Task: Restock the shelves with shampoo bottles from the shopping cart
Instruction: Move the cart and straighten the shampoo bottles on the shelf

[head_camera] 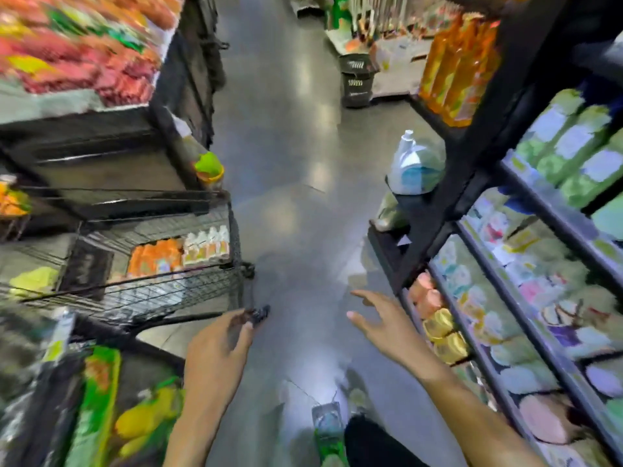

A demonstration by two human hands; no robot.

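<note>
Over on the left, a wire shopping cart (188, 291), with orange bottles (155, 259) and white-topped bottles (207, 244) standing close in rows at its near corner. Shampoo, most likely, though too blurry to read. Probably smooth plastic: stiff, a bit slippery, heavy enough when full, not easy to break. Best to take one round the middle of its body, not by the cap.

Next along, low down, the left hand (219, 345), just beside the cart's corner, fingers loosely bent, holding nothing. Past a strip of shiny grey floor (303, 197), the right hand (381, 320), fingers spread wide and free, near the low edge of the shelves (448, 210). Far right, rows of packs and bottles on those shelves, all blurred.

No bottle in either hand, so none picked up yet. Need to reach into the cart first.
</note>
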